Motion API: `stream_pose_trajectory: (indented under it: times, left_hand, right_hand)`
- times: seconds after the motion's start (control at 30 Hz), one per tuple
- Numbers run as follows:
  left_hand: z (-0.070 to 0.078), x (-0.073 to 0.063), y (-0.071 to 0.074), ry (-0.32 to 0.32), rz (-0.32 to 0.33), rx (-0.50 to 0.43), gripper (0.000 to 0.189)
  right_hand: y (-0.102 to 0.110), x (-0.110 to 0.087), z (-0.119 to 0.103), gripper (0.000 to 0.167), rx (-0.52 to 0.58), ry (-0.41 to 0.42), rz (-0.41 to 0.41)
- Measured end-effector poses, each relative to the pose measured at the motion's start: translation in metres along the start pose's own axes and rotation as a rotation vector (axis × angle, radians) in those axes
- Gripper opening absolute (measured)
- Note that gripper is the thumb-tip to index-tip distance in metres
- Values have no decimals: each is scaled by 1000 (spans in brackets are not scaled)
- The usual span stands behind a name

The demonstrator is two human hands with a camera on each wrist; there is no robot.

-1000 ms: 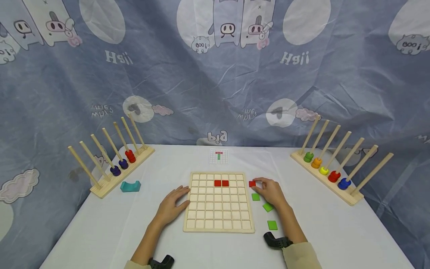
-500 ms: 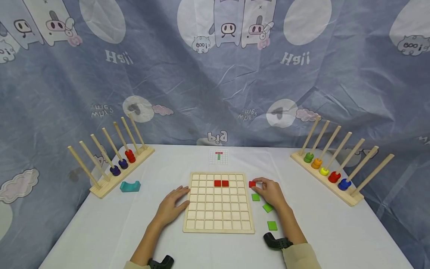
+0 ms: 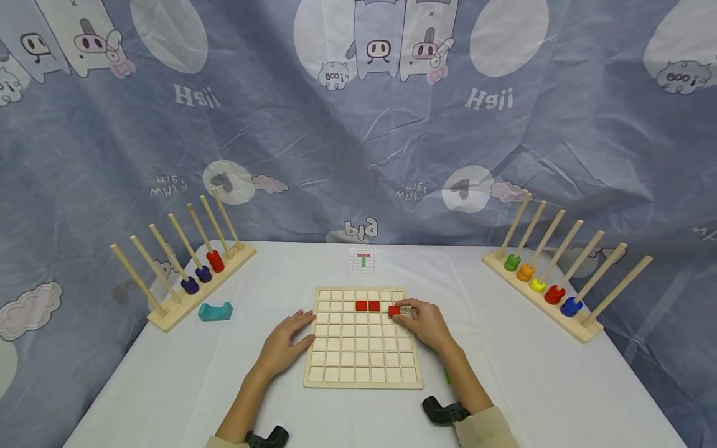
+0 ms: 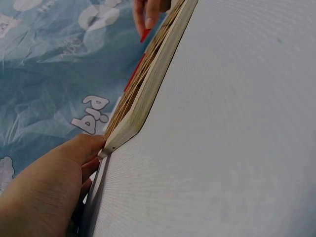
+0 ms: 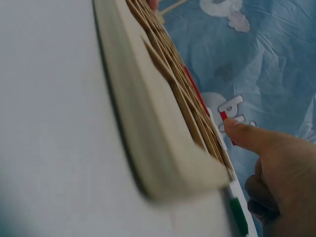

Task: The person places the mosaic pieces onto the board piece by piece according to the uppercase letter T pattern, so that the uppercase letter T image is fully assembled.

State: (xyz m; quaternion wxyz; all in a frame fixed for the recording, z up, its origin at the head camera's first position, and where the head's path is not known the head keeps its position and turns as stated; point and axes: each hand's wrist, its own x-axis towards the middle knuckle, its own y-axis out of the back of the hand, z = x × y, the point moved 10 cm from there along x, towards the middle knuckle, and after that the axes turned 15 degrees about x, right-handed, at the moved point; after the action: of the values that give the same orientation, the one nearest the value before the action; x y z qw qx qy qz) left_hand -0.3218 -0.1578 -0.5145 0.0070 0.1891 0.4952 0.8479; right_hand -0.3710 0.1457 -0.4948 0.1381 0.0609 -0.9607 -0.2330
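Note:
A wooden grid board [image 3: 363, 342] lies flat in the middle of the table, with two red square tiles [image 3: 368, 306] side by side in its second row. My left hand [image 3: 282, 343] rests along the board's left edge with fingers extended; in the left wrist view its thumb touches the board's near corner. Between thumb and fingertips, my right hand [image 3: 424, 322] pinches another red square tile [image 3: 394, 310] over the right part of the board. That held tile [image 5: 223, 115] shows just beyond the thumb in the right wrist view.
A pattern card [image 3: 363, 261] lies behind the board. Peg racks with coloured beads stand at left [image 3: 168, 318] and right [image 3: 585, 333]. A teal curved block [image 3: 215, 312] lies by the left rack. One green tile [image 3: 447, 376] peeks out beside the right forearm, which covers the others.
My right hand has carried the red tile leftward from the table beside the board to above its right columns. My left hand stays at the board's edge.

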Motion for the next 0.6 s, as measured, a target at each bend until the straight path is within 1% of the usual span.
stream_pose_trajectory:
  times: [0.2,0.4,0.6]
  left_hand:
    - [1,-1,0,-8,5,1,45]
    - [0,0,0,-5,3,6,45]
    - [0,0,0,-8,12,9,45]
  right_hand:
    - [-25,7,-11,33,27,19,-17]
    - [-48,17,-24,32,17,74,3]
    - [-68,27,-32,30,6,92,15]
